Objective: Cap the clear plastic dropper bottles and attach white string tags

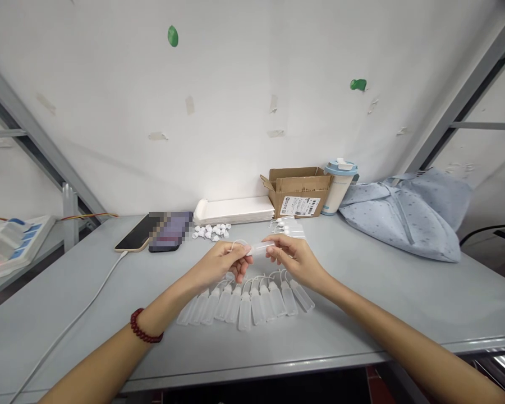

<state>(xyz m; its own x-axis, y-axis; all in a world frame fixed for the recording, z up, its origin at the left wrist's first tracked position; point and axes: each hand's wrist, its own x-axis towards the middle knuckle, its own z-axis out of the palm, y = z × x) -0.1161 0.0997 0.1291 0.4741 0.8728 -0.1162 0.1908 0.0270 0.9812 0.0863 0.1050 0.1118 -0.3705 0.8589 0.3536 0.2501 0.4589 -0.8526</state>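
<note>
Above the middle of the table, my left hand (231, 259) pinches the white end of a small translucent plastic tube (262, 246) with a thin white cord loop. The tube lies sideways, and my right hand (293, 255) grips its other end between thumb and fingers. Below my hands, a fanned row of similar translucent tubes (244, 313) with white cord loops lies on the grey table (353, 336). Behind my left hand is a heap of small white pieces (212, 232). More corded translucent pieces (292, 227) lie behind my right hand, which partly hides them.
At the back stand a stack of white flat sheets or envelopes (235, 210), an open cardboard box (298, 193) and a lidded cup (337, 188). Light blue cloth (404, 216) lies at right. Two phones (137, 233), a white cable (82, 314) and a power strip (21, 247) are left.
</note>
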